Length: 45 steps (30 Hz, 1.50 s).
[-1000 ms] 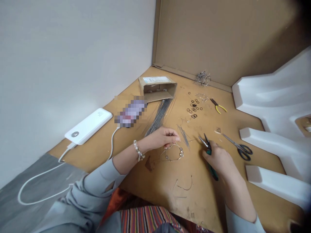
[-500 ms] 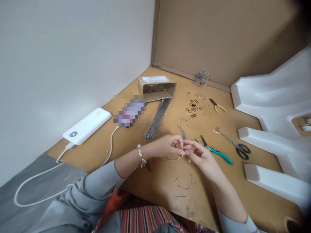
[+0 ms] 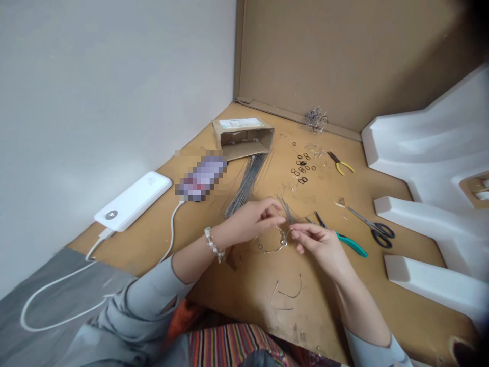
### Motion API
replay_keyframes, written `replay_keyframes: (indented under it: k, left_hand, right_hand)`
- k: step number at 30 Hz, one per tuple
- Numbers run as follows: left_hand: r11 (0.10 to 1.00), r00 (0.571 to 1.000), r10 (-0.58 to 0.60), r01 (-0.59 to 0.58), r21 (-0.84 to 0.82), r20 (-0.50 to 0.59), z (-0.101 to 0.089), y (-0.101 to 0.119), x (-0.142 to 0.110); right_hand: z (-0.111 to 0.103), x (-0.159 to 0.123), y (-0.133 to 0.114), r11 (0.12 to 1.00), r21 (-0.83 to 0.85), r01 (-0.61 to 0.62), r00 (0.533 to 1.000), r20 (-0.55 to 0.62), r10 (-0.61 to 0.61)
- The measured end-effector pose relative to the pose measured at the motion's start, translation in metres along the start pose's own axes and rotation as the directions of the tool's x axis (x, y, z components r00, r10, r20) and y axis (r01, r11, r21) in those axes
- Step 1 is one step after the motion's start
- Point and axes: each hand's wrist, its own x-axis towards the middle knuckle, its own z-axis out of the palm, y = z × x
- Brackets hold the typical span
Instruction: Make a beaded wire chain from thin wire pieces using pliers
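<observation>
A thin wire ring (image 3: pixel 272 251) with small round loops along it hangs in front of me, level with my fingertips. The thumb and forefinger of my right hand (image 3: pixel 319 244) are pinched on its right side. My left hand (image 3: pixel 257 220) is just above the ring, thumb apart from the curled fingers, and nothing shows in its grip. Behind my hands lie a small bunch of short wires (image 3: pixel 286 209) and green-handled pliers (image 3: pixel 352 244), partly covered by my right hand. Two bent wire pieces (image 3: pixel 292 295) lie on the table closer to me.
A bundle of long wires (image 3: pixel 244 188) leads to an open cardboard box (image 3: pixel 244 140). Several black rings (image 3: pixel 302 164), yellow-handled pliers (image 3: pixel 340 163), scissors (image 3: pixel 376 229) and a wire tangle (image 3: pixel 316 120) lie farther back. A white power bank (image 3: pixel 133 199) and white foam (image 3: pixel 408 219) flank the workspace.
My left hand has drawn back to the left and its thumb and fingers have parted. The wire ring now shows more fully, still at my right fingertips.
</observation>
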Motion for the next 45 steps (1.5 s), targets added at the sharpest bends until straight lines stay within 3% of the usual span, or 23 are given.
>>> replay_keyframes:
  k: [2,3,7,10,13,17,25,31,34,39,43,45]
  left_hand:
    - [0.974,0.992,-0.044,0.068,0.215,-0.115,-0.006,-0.008,0.003]
    - [0.951,0.991,-0.049,0.083,0.299,-0.122,-0.008,-0.012,0.003]
    - [0.869,0.996,-0.075,0.088,0.488,-0.046,0.000,-0.016,0.002]
    - [0.839,0.997,-0.077,0.067,0.540,-0.004,0.008,-0.014,0.000]
    - [0.868,0.998,-0.066,0.047,0.495,0.020,0.010,-0.013,0.002]
    - [0.951,0.998,-0.052,0.036,0.309,0.043,0.009,-0.016,0.005]
    - [0.994,1.000,0.018,-0.020,0.107,0.021,0.011,-0.013,0.005]
    - [0.999,0.999,-0.039,0.039,-0.001,0.038,0.012,-0.012,0.004]
    - [0.998,0.999,-0.037,0.038,-0.041,0.031,0.012,-0.012,0.005]
    - [0.990,0.997,-0.067,0.071,-0.124,0.037,0.015,-0.014,0.005]
    - [0.976,0.994,-0.084,0.096,-0.194,0.068,0.017,-0.014,0.005]
    - [0.973,0.994,-0.078,0.093,-0.210,0.080,0.019,-0.013,0.005]
  right_hand:
    - [-0.003,0.001,0.002,1.000,-0.020,0.018,0.995,-0.100,-0.020]
    - [-0.004,0.002,0.003,0.999,-0.019,0.031,0.991,-0.130,-0.034]
    - [-0.005,0.001,0.002,0.998,-0.012,0.059,0.980,-0.188,-0.060]
    - [-0.005,0.000,0.000,0.997,0.010,0.072,0.986,-0.153,-0.070]
    - [-0.006,-0.001,-0.002,0.995,0.041,0.090,0.990,-0.111,-0.084]
    - [-0.002,-0.001,-0.001,0.992,0.048,0.117,0.991,-0.074,-0.113]
    - [0.013,-0.003,0.009,0.976,-0.122,0.179,0.977,-0.097,-0.191]
    - [0.014,-0.005,0.007,0.862,-0.347,0.370,0.903,-0.085,-0.421]
    - [0.014,-0.004,0.008,0.812,-0.413,0.411,0.886,-0.026,-0.462]
    - [0.015,-0.005,0.008,0.816,-0.433,0.383,0.906,0.003,-0.424]
    - [0.014,-0.005,0.003,0.961,-0.173,0.215,0.971,-0.062,-0.229]
    - [0.012,-0.005,0.001,0.985,-0.056,0.164,0.982,-0.088,-0.169]
